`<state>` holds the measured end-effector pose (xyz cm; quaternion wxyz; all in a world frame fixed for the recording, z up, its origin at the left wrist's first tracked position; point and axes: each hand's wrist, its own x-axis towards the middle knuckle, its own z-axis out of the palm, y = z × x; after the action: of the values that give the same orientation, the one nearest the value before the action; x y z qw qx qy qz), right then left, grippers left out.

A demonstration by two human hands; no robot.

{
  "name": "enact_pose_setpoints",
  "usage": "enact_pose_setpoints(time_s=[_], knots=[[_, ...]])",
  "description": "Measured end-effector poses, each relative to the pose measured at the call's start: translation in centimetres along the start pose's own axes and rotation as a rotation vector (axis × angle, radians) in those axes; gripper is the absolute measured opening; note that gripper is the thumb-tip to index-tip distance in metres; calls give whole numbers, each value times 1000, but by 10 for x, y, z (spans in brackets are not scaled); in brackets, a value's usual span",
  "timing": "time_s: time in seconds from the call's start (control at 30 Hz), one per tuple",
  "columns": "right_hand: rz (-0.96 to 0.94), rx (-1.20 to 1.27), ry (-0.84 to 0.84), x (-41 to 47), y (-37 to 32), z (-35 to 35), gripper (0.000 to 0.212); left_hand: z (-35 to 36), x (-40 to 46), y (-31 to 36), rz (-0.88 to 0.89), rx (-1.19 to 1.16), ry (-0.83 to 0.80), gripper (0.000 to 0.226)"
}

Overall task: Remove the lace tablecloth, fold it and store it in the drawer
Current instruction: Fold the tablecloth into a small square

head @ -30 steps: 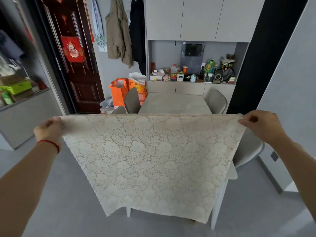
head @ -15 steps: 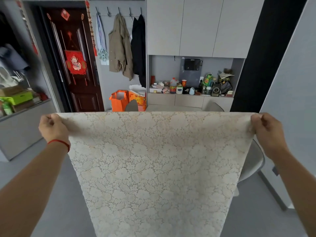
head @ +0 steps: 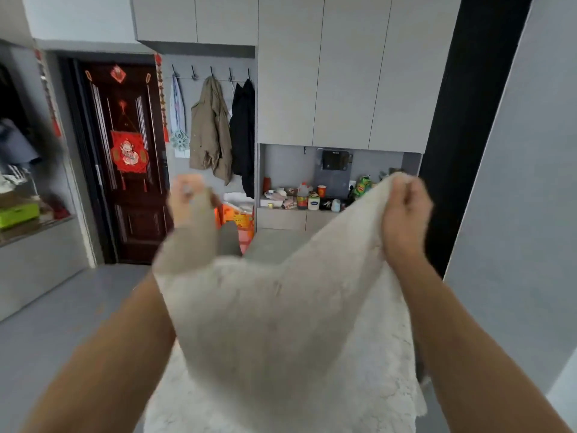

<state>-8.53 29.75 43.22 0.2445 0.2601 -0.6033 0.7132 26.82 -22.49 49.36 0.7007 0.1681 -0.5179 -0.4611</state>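
1. Cream lace tablecloth [head: 281,323] is held aloft, sagging between two raised fists, clear of the table [head: 274,242].
2. One top corner is pinched by each: left hand [head: 187,198], right hand [head: 402,210].
3. Corners are level, apart.

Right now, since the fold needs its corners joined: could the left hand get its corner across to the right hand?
Probably yes. The left hand and right hand each grip the lace tablecloth, with only sagging cloth between them.

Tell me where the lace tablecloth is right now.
In the head view the lace tablecloth hangs in the air at centre, gripped at its top by the left hand and the right hand, in front of the grey table.
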Motion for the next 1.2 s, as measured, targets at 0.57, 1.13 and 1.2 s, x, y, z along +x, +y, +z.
enact_pose_setpoints(time_s=[0.57,1.13,1.2], knots=[[197,424,-485,-27,10,24,24,270,-367,30,-283,-334,-735,33],[215,556,-722,-18,-18,21,47,265,-375,42,-333,-569,-705,12],[237,565,-771,-16,-19,19,45,264,-375,44,-340,-580,-734,14]])
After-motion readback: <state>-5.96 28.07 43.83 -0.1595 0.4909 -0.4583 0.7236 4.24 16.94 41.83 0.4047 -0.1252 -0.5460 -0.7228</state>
